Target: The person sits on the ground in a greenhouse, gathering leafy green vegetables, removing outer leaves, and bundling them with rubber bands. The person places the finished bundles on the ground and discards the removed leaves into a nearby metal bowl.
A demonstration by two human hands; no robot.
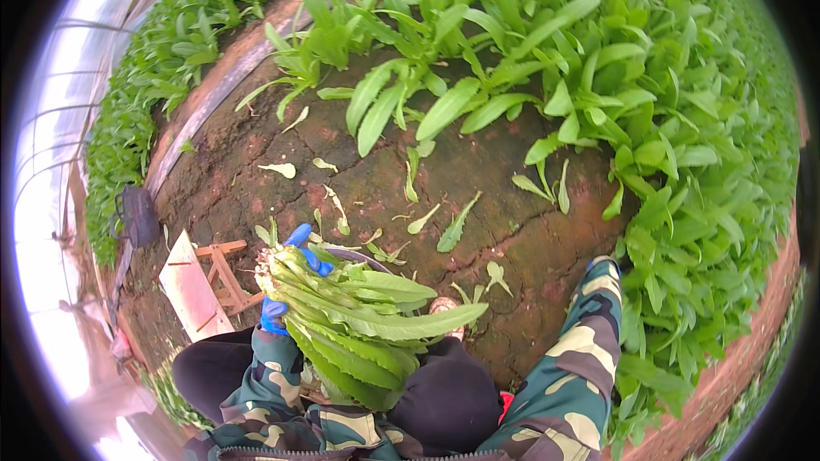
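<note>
My left hand (274, 315), in a blue glove, is shut around a thick bundle of long-leaf lettuce (365, 320). The pale cut stem ends point left, and the leaves fan out to the right above my knees. Blue gloved fingers show on the bundle's far side. My right arm, in a camouflage sleeve, stretches forward to the edge of the standing lettuce plants (666, 205). Only a little of my right hand (603, 261) shows past the cuff; its fingers and anything in them are hidden.
Loose leaves (458, 224) lie scattered on cracked soil (384, 192). A small wooden stool (192, 285) lies tipped at left, near a dark bag (136, 216). The curved rim of a container (359, 256) shows behind the bundle. A grey strip (192, 118) borders another planted bed.
</note>
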